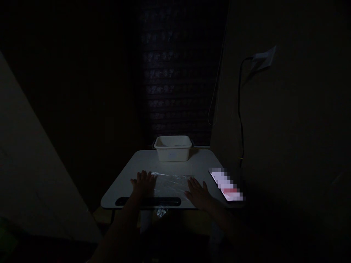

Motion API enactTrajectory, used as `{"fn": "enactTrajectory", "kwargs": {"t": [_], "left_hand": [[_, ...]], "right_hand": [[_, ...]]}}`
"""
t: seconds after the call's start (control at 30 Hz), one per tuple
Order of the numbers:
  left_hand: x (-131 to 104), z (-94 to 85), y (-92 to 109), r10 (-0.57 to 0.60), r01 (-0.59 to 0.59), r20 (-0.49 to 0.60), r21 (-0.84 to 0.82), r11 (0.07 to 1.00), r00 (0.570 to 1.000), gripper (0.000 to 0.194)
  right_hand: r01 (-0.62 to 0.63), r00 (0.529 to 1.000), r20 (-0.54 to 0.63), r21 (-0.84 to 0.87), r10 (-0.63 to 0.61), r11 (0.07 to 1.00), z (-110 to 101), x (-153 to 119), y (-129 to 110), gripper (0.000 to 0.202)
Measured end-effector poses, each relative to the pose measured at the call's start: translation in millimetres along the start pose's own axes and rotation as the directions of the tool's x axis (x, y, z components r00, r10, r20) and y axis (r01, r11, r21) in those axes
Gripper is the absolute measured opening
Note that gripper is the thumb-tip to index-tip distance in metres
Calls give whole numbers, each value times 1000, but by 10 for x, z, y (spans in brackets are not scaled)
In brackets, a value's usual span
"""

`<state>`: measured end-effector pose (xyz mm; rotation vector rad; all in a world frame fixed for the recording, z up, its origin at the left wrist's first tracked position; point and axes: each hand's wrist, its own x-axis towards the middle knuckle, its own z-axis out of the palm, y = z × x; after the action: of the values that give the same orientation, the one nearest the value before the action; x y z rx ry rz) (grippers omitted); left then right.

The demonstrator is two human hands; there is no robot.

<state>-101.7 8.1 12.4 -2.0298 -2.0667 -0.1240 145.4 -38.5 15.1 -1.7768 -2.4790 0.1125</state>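
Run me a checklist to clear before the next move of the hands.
1. Left hand open, at the left side of the clear plastic: ok.
2. Right hand open, at its right side: ok.
3. Plastic smooth: not ok, creases show.
4. White bin upright, beyond the plastic: ok.
5. Phone fully supported at the table's right edge: cannot tell.
6. Lighting: not ok, very dim.

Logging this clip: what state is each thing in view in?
Clear, thin plastic film: spread, wrinkled.
Bare left hand: open, palm down, at the film's left side.
Bare right hand: open, palm down, at its right side.
White rectangular plastic tub: upright, uncovered; contents too dark to tell.
Black-edged rectangular phone: screen lit.
Black cable: plugged in at the wall.
Dark slatted blind: lowered.
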Motion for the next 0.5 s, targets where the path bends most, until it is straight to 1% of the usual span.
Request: {"fn": "enactTrajectory", "kwargs": {"t": [0.07,0.13,0.2,0.3,0.4,0.5], "left_hand": [[1,0,-7,-26,26,0,7,1000,1000,47],[-7,-16,-22,-12,12,15,24,1000,1000,46],[-25,-42,-30,63,-65,46,46,997,997,44],[-57,-88,17,189,-194,83,55,979,978,43],[-92,-136,138,258,-262,103,27,965,961,44],[-123,-182,270,297,-298,103,-13,955,949,44]], "right_hand": [[4,1000,-6,-2,-4,1000,3,-1,6,58],[11,1000,-6,-8,-11,1000,1,2,10,58],[11,1000,4,-16,-11,1000,-2,12,11,59],[-1,999,32,-22,2,1000,-1,36,6,60],[-8,999,34,-20,9,1000,4,53,-6,61],[-15,999,31,-23,15,1000,2,52,-23,60]]}}
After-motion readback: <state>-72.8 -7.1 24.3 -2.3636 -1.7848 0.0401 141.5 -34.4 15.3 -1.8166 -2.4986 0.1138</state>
